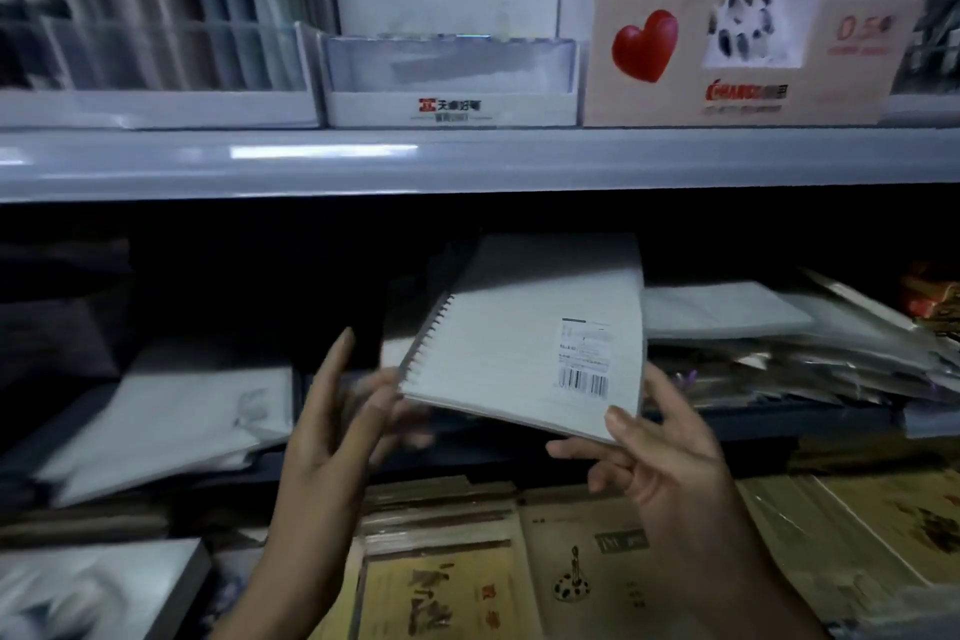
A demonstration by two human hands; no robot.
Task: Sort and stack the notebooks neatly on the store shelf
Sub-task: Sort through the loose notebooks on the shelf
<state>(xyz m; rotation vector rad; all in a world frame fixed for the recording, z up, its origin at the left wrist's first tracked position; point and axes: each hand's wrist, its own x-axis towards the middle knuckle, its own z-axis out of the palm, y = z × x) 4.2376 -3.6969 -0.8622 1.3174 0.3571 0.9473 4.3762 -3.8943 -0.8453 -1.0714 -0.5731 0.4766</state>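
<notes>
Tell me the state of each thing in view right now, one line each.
spiral notebook: held tilted before the middle shelf, barcode side up.
right hand: pinches the notebook's near right corner.
left hand: fingers straight, at the notebook's spiral edge; blurred.
left white stack: lies askew on the shelf.
right pile: untidy, fanned out.
brown notebooks: lie flat below.

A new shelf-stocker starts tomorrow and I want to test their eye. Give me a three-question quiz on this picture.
1. True or false: the spiral notebook shows a barcode label on its upper face.
2. Which hand pinches its near right corner: A, left hand; B, right hand?
3. Fill in: the box with the red heart stands on the ___ shelf.
Key: 1 true; 2 B; 3 upper.
</notes>
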